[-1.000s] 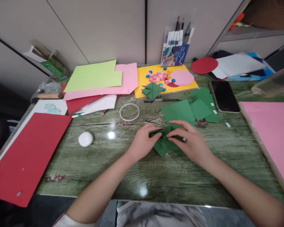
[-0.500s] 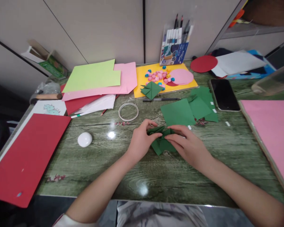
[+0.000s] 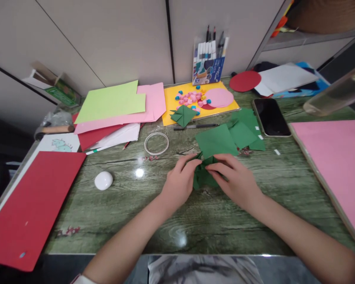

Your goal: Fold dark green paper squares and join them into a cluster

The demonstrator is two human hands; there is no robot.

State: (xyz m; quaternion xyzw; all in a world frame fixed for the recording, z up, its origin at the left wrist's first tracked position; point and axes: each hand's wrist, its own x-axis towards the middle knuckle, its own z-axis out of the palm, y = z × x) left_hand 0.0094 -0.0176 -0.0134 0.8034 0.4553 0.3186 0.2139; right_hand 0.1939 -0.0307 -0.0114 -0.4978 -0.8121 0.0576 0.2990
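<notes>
Head camera looks down on a big green table point(image 3: 154, 221) with a shiny, wood-grain top. On its left side lies a large flat red sheet point(image 3: 32, 205), and on its right a large flat pink sheet point(image 3: 340, 161). Farther back sits a pile of light green, pink and white papers point(image 3: 115, 106), then a yellow sheet point(image 3: 173, 112) with a pink paper circle and little pink and blue balls on it. A smooth black phone point(image 3: 270, 117) lies flat near some loose green paper squares point(image 3: 225, 138). A thin clear tape ring point(image 3: 156, 142) and a small white egg-shaped thing point(image 3: 103, 180) rest on the table too.

Near the middle of the table, just in front of the green squares, is the folded green paper point(image 3: 201, 175), crumpled into pointy flaps. The left hand point(image 3: 180, 183) touches its left side with fingers bent and close together, pressing the paper. The right hand point(image 3: 235, 181) lies on its right side, thumb and first finger pinching a flap.
</notes>
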